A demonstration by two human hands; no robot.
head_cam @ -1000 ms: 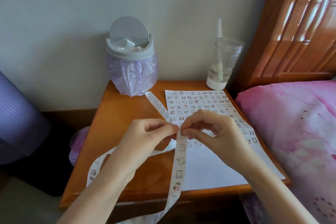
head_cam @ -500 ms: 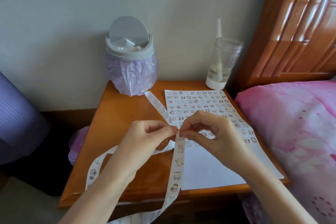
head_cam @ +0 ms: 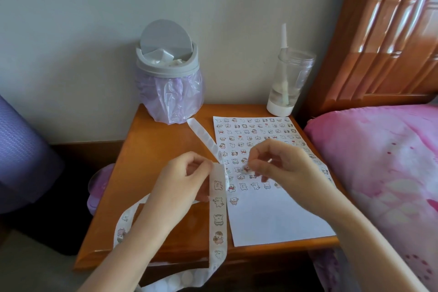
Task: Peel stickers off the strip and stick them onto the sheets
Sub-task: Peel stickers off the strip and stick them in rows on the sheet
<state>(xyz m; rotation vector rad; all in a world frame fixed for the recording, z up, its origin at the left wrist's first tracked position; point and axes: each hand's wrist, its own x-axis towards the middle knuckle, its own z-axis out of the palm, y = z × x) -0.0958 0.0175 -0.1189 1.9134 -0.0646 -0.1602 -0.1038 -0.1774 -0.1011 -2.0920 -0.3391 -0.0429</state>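
Head view: wooden table (head_cam: pixel 151 173) against a grey wall (head_cam: pixel 71 31), pink bed (head_cam: pixel 379 173) at frame right — left fingers (head_cam: pixel 203 164) pinch the strip (head_cam: pixel 218 218), right fingers (head_cam: pixel 259 166) a sticker (head_cam: pixel 245 169).

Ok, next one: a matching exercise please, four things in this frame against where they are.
1. grey swing-lid bin with lilac liner
2. clear plastic cup with white base
3. white sticker strip
4. white paper sheet

A. pinched in the left hand
B. back right corner of the wooden table
C. table's back left
D. flat on table's right half

Pairs: 1-C, 2-B, 3-A, 4-D
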